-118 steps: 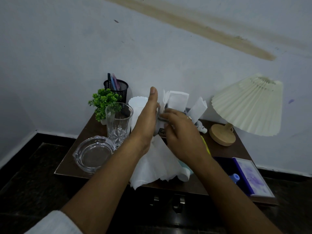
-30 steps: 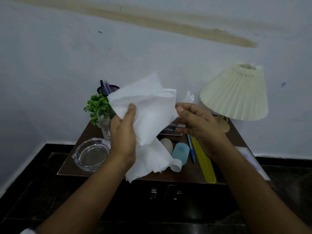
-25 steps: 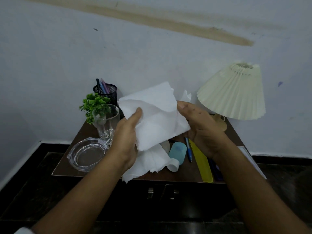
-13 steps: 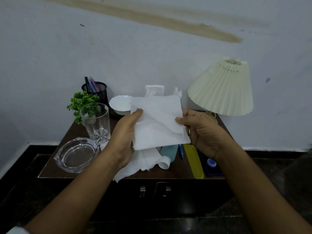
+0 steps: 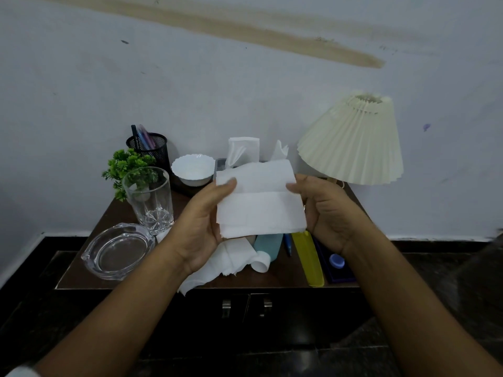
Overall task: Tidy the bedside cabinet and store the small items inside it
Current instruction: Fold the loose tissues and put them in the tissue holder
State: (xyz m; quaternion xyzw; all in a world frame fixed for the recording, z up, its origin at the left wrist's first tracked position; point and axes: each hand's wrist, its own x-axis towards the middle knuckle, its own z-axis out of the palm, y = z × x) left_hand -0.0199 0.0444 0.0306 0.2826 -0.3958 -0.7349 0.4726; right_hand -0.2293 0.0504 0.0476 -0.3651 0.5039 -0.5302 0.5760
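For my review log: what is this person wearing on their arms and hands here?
Both forearms are bare, with no gloves or watch visible. The left hand wears nothing; a white sleeve edge shows far up that arm, at the frame's bottom corner. The right hand shows a small glint on one finger, possibly a ring.

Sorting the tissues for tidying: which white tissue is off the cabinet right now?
The folded tissue, held up between left hand and right hand. The crumpled tissue lies on the cabinet top below; the upright tissues stand at the back.
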